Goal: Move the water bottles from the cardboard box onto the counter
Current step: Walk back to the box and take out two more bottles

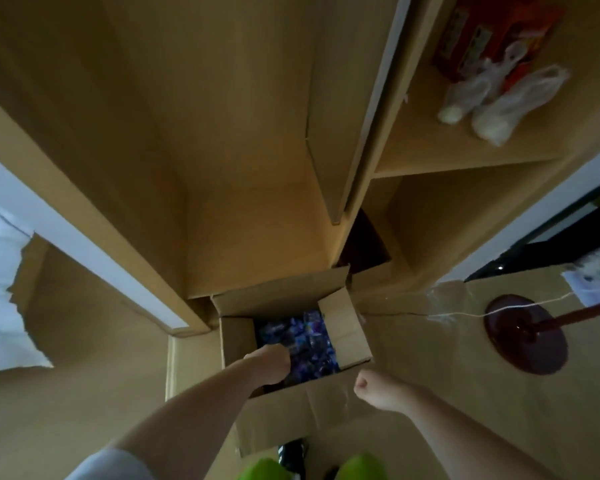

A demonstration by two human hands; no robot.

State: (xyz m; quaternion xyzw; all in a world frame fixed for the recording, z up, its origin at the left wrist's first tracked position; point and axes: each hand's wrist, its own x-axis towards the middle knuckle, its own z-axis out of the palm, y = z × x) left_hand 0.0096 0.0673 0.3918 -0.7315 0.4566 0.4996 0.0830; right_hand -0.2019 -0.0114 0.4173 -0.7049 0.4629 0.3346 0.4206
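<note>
Green shoes below, left hand reaches into cardboard box among bottles, grip hidden; right hand fisted, empty

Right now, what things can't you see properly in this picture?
Head view only:
- The left hand reaches into the open brown cardboard box; its fingers are hidden below the wrist, so its grip cannot be told.
- The blue-wrapped water bottles are dark and blurred; no count possible.
- The red packages on the wooden shelf are too blurred to read.
- The bright green shoes are cut off by the bottom edge.
- The curled right hand holds nothing visible.
</note>
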